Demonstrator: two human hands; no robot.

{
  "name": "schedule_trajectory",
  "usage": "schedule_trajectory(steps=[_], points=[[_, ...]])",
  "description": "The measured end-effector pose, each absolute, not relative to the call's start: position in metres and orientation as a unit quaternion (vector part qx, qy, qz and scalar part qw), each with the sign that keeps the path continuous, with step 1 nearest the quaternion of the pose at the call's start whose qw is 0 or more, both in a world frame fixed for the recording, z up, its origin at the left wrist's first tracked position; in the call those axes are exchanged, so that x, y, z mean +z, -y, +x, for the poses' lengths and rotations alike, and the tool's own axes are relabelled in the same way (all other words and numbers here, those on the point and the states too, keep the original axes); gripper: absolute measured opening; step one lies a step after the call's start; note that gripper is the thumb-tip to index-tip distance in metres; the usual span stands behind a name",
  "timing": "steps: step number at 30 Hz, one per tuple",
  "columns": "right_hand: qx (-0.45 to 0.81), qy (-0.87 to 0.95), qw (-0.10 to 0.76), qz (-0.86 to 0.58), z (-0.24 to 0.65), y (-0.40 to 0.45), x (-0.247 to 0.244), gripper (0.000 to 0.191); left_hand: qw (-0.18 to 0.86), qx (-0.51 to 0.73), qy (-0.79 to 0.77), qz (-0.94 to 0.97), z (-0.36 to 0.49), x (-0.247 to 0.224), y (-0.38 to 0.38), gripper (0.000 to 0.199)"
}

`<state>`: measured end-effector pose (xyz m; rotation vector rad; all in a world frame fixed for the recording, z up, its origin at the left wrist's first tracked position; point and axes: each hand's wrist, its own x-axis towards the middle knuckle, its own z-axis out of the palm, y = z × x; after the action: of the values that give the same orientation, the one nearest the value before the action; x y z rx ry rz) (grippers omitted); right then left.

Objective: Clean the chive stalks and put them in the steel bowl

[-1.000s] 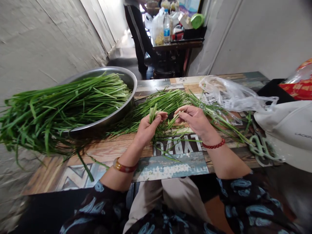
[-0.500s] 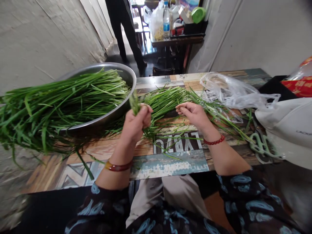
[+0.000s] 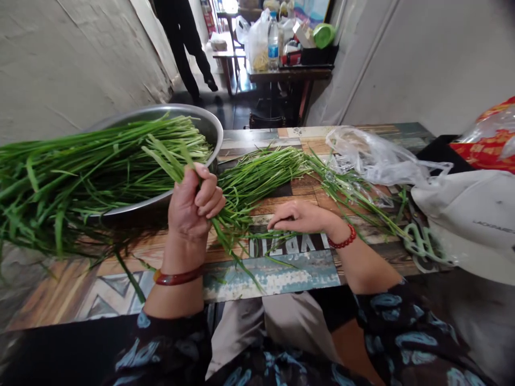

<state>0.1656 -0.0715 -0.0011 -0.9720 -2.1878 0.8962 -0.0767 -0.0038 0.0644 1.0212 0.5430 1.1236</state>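
Observation:
My left hand (image 3: 195, 201) is closed around a small bunch of garlic chives (image 3: 164, 158), pale cut ends pointing up and left, green leaves hanging down toward the table. Lower and to the right, my right hand (image 3: 301, 217) is just over the tabletop with fingers curled together beside loose chive blades (image 3: 277, 236); whatever its fingertips pinch, if anything, is hidden. Behind both hands lies a pile of chives (image 3: 265, 171) on the patterned wooden table (image 3: 273, 273). To the left, a metal basin (image 3: 219, 131) holds a large heap of chives (image 3: 100, 161) spilling over its rim.
A clear plastic bag (image 3: 362, 153) and stray stems (image 3: 362, 201) lie to the right. Beyond them are green-handled scissors (image 3: 422, 244), a white cap (image 3: 470, 214) and a red-printed package (image 3: 486, 136). At the back, a person's legs (image 3: 181, 43) and a cluttered side table (image 3: 289, 75) show.
My left hand has moved left and turned, lifting the chive bunch toward the basin. My right hand has dropped closer to the tabletop. The person in back has stepped leftward.

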Motion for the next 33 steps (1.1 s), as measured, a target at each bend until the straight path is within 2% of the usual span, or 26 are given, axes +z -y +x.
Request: schedule_trajectory(steps=[2, 5, 7, 10, 14, 20, 25, 33], points=[[0.316, 0.774, 0.338, -0.432, 0.171, 0.069, 0.000, 0.020, 0.674, 0.475, -0.257, 0.505, -0.069, 0.061, 0.004, 0.025], [0.177, 0.680, 0.431, -0.566, 0.188, 0.059, -0.006, 0.021, 0.607, 0.441, -0.322, 0.577, -0.056, 0.047, 0.003, 0.024], [0.090, 0.640, 0.450, -0.616, 0.202, 0.052, -0.015, 0.024, 0.545, 0.411, -0.365, 0.633, -0.049, 0.036, 0.003, 0.023], [0.005, 0.632, 0.412, -0.657, 0.220, 0.043, -0.029, 0.037, 0.467, 0.364, -0.374, 0.714, -0.041, 0.024, 0.002, 0.023], [-0.032, 0.636, 0.330, -0.697, 0.229, 0.041, -0.039, 0.046, 0.420, 0.327, -0.356, 0.768, -0.035, 0.016, 0.004, 0.027], [-0.022, 0.621, 0.267, -0.737, 0.230, 0.047, -0.029, 0.024, 0.403, 0.304, -0.365, 0.782, -0.032, 0.013, 0.004, 0.028], [0.014, 0.633, 0.289, -0.718, 0.230, 0.050, -0.023, 0.025, 0.413, 0.317, -0.384, 0.762, -0.033, 0.011, 0.003, 0.030], [-0.016, 0.610, 0.221, -0.760, 0.233, 0.058, -0.020, 0.021, 0.428, 0.332, -0.377, 0.751, -0.031, 0.009, 0.003, 0.028]])
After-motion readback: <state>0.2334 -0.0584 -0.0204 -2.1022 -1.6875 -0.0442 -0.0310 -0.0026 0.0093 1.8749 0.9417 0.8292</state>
